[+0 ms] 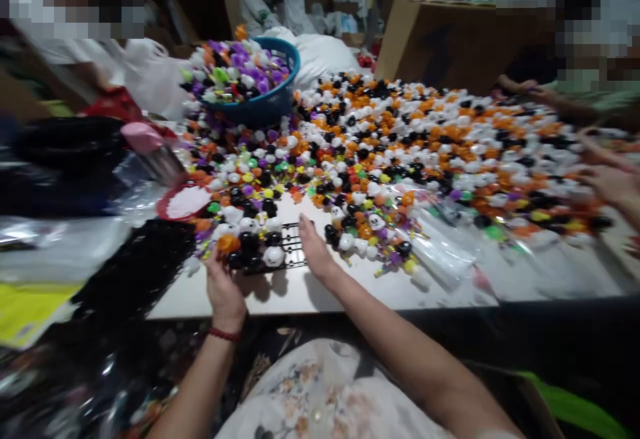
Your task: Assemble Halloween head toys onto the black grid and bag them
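A black plastic grid rack point(294, 247) is in front of me near the table's front edge. Round toy heads in black, white and orange, such as a white one point(273, 256) and an orange one point(229, 243), sit in its left and middle part; bare bars show at the right. My left hand point(226, 295) is closed at the rack's left end, its fingertips beside the orange head. At the opposite end, my right hand point(316, 251) grips the edge, with its underside fingers hidden. Shadows fall on the white table point(295, 295) below the rack.
A large heap of similar pieces point(430, 132) spreads over the table. Beyond it stand a full blue basket point(273, 102) and a cardboard box point(450, 45). Clear plastic bags point(440, 245) lie right; a red dish of white material point(187, 202) is left. Another person's hand point(607, 182) reaches in.
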Tool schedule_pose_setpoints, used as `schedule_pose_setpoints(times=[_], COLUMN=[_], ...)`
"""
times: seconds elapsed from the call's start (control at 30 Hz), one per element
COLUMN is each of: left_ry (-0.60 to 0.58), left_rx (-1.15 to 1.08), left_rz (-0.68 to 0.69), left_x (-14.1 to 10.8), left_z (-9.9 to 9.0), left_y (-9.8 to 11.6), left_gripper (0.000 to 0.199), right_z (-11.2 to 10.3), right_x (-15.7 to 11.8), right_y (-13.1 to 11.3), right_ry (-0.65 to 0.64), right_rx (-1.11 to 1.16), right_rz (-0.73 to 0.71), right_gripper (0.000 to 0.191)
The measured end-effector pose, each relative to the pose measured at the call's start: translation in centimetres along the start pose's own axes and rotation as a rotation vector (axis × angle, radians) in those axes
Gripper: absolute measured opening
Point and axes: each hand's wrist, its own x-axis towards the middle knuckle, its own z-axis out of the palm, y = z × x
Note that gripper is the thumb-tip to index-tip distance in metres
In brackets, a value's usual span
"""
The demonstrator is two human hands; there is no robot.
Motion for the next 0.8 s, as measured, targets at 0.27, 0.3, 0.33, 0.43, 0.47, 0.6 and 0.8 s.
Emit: schedule_pose_setpoints(times=[0.27,0.3,0.33,0.43,0.47,0.6,0.8], left_ry=[-0.310,-0.369,-0.412,-0.483,-0.489,-0.456,-0.402], left_rx=[0.918,0.984,1.029,1.080,1.075,1.003,0.912], left_rz=[0.863,0.863,0.858,0.858,0.869,0.912,0.953], left_x=[1.0,1.3,1.6,2.0,2.1,2.8,1.8], left_z=[-1.9,-1.6,-1.4,-0.9,-0.8,-0.6,-0.4], left_y=[7.6,8.0,8.2,7.5,7.0,5.5,6.4], left_gripper=[0.050,0.050,0.049,0.046,0.046,0.045,0.045], right_z=[-1.7,-1.6,-1.6,-2.3,-2.8,-5.2,-10.0], right_x=[-5.5,-6.1,-6.9,-9.2,-9.9,-11.7,-10.4], right_y=[3.8,4.0,4.1,3.9,3.9,4.6,6.5], right_ry=[0.000,-0.009,-0.018,-0.033,-0.037,-0.005,0.251], right_rx=[-0.280,-0.306,-0.334,-0.418,-0.442,-0.516,-0.783], right_rz=[-0.340,-0.376,-0.406,-0.462,-0.478,-0.536,-0.503], right_gripper=[0.065,0.061,0.058,0.054,0.053,0.048,0.030])
